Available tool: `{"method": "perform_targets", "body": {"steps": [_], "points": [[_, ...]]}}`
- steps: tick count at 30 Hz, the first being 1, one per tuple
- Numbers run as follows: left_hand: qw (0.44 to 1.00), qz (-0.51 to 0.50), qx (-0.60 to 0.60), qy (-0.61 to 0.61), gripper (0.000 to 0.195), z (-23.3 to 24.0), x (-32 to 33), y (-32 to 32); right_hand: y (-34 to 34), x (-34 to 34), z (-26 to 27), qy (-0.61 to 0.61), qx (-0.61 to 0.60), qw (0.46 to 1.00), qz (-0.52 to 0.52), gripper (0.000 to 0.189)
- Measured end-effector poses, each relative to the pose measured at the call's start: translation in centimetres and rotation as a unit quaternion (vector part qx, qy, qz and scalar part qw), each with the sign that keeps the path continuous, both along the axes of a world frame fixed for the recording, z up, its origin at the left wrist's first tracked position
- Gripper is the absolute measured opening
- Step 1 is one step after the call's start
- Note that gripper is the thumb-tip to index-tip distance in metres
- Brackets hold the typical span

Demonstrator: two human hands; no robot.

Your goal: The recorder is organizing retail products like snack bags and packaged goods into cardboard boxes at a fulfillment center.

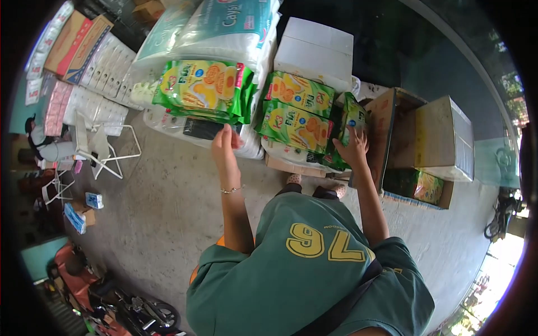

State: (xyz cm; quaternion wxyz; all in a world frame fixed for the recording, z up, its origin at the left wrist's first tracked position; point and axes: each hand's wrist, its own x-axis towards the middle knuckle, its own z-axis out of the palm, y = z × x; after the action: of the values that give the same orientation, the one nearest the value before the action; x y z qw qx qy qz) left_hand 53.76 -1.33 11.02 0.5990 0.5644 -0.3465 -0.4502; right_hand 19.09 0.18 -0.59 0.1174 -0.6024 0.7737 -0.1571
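Green-and-yellow snack packages (pixel 201 88) lie piled on plastic-wrapped tissue packs at the left. My left hand (pixel 227 145) is raised at their near edge, fingers partly spread, holding nothing that I can see. Two more such packages (pixel 296 126) lie side by side on another wrapped pack in front of me. Just right of them, a further package (pixel 349 115) stands tilted against the side of an open cardboard box. My right hand (pixel 355 145) is on its near part, fingers spread over it; whether it grips the package I cannot tell.
The open cardboard box (pixel 378 134) borders the right hand and holds another green package (pixel 428 187). A white carton (pixel 441 138) rests on it; another white box (pixel 315 50) stands behind the packages. At left are a folding chair (pixel 90 138), tissue stacks (pixel 107 63) and a motorcycle (pixel 143 311).
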Motion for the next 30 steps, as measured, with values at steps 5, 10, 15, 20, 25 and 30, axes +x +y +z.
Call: {"method": "perform_targets", "body": {"steps": [5, 10, 15, 20, 25, 30], "points": [[0.988, 0.147, 0.009, -0.035, 0.048, 1.7, 2.7, -0.4, -0.7, 0.9, 3.1, -0.1, -0.055, 0.991, 0.072, 0.065], [0.972, 0.026, 0.057, -0.225, 0.066, 3.2, 3.2, -3.2, 0.2, 4.3, 9.9, -0.146, -0.068, 0.968, 0.195, 0.054], [0.968, 0.086, 0.024, -0.236, 0.066, 2.5, 1.5, -4.7, 1.6, 8.6, 16.0, -0.199, -0.026, 0.923, 0.327, 0.055], [0.969, 0.116, 0.014, -0.217, 0.057, 1.8, 0.7, -4.6, 0.6, 11.3, 19.4, -0.197, -0.009, 0.896, 0.398, 0.054], [0.986, 0.099, -0.037, -0.127, 0.046, 1.1, 0.7, -4.8, -1.4, 12.4, 21.7, -0.237, 0.027, 0.855, 0.461, 0.052], [0.996, 0.064, -0.051, -0.047, 0.041, -0.2, 0.8, -4.8, -6.2, 15.7, 17.4, -0.424, 0.119, 0.858, 0.262, 0.05]]}}
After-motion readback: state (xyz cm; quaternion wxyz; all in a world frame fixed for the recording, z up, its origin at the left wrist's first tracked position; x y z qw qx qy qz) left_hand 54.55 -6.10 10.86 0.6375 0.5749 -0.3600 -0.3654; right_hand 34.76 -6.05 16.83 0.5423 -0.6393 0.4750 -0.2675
